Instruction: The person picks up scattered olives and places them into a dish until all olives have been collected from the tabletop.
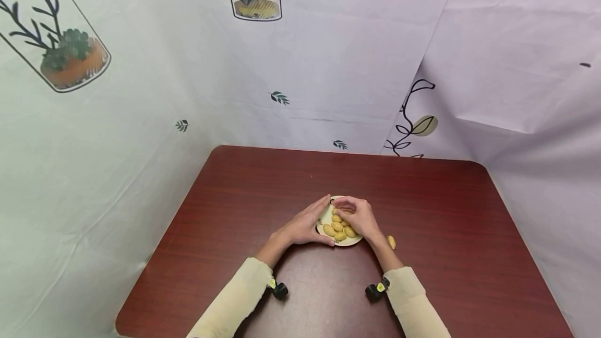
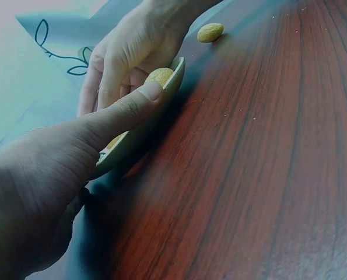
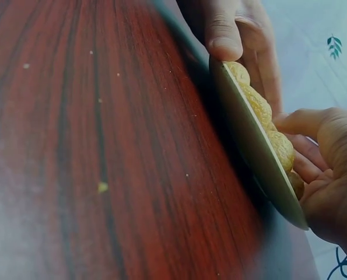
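Observation:
A small pale plate (image 1: 325, 218) with dark print near its rim lies on the table, bearing several yellow, wrinkled oval pieces like nuts (image 1: 337, 227). My left hand (image 1: 302, 225) holds the plate from the left, its thumb along the near rim and its fingers at the far side. In the left wrist view the left thumb also meets one yellow piece (image 2: 160, 76). From the right, my right hand (image 1: 359, 216) reaches over the plate, its fingers bent among the pieces. Whether it pinches one is hidden. The right thumb (image 3: 301, 122) is close to the pieces in the right wrist view.
One loose yellow piece (image 1: 392, 242) lies on the dark red wooden table (image 1: 451, 254), right of the plate beside the right forearm. Small specks dot the tabletop. White patterned cloth (image 1: 328, 67) hangs behind the table and at both sides. Each wrist wears a small black camera (image 1: 280, 291).

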Available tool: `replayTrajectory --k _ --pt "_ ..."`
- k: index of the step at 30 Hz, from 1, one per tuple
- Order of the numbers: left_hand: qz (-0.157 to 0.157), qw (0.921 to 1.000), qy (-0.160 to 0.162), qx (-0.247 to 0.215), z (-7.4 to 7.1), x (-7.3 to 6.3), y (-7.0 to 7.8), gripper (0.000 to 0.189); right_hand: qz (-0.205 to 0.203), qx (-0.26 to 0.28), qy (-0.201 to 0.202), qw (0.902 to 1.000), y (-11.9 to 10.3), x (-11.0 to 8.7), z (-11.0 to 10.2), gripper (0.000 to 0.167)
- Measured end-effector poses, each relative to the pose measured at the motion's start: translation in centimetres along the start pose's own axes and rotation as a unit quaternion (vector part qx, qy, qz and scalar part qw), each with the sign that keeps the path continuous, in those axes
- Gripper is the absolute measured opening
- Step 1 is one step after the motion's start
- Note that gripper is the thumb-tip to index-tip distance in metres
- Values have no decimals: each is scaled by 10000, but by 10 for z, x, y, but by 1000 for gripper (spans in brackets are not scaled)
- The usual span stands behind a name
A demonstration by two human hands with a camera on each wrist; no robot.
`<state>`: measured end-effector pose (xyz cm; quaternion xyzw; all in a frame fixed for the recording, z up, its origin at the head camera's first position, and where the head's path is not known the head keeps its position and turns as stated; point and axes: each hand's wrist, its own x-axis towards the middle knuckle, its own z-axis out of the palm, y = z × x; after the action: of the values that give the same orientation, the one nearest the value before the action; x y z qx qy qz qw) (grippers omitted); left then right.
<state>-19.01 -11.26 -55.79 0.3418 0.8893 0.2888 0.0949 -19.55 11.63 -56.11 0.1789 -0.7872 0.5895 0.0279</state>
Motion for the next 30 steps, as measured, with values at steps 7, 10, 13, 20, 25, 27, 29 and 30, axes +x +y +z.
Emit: replayTrajectory --k 7,10,13,20,25,27,29,30 --pt "15 10000 44 -25 0 0 0 128 45 246 255 9994 -5 -4 -4 24" --pt "18 10000 44 -49 1 0 0 128 45 460 275 9986 -8 -7 -8 26" --pt "41 10000 51 -70 0 0 1 128 -45 683 292 9972 -11 -10 -13 29" --pt "87 10000 36 -10 -2 1 1 129 -165 701 257 9971 -17 -15 -28 35" --pt "86 10000 33 8 -1 1 1 129 -24 672 231 9975 -20 -24 -44 39" --pt "82 10000 30 2 -1 1 1 130 29 674 191 9975 -21 -30 -50 42" --pt "80 10000 23 17 -1 1 1 131 60 563 127 9983 -23 -36 -58 46" --pt "77 10000 21 25 -1 1 1 131 64 499 86 9987 -23 -38 -62 48"
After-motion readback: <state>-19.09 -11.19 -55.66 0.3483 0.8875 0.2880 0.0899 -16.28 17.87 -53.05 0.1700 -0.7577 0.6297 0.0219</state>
